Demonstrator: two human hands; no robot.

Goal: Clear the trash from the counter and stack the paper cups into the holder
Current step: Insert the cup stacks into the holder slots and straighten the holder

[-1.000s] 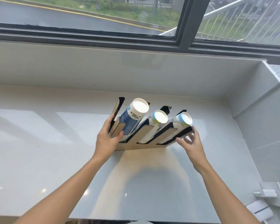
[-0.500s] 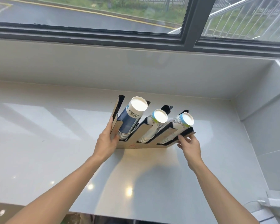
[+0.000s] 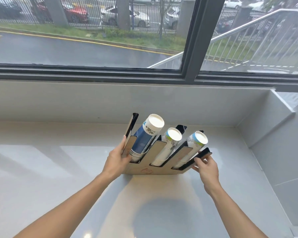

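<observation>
A tan-and-black cup holder (image 3: 159,154) with three slanted slots stands on the white counter (image 3: 58,169) near the back wall. A stack of blue paper cups (image 3: 145,136) fills the left slot, a white-and-green stack (image 3: 169,145) the middle one, and a white-and-blue stack (image 3: 193,145) the right one. My left hand (image 3: 116,160) grips the holder's left end panel. At the opposite side, my right hand (image 3: 206,166) holds the black right end.
A low grey wall and a dark-framed window (image 3: 193,40) run behind the holder. A tiled side wall (image 3: 282,152) closes the counter at the right. Bare counter stretches to the left and toward me.
The holder has slid a little farther back toward the wall with both hands on it, and my view has tilted up to show more of the window.
</observation>
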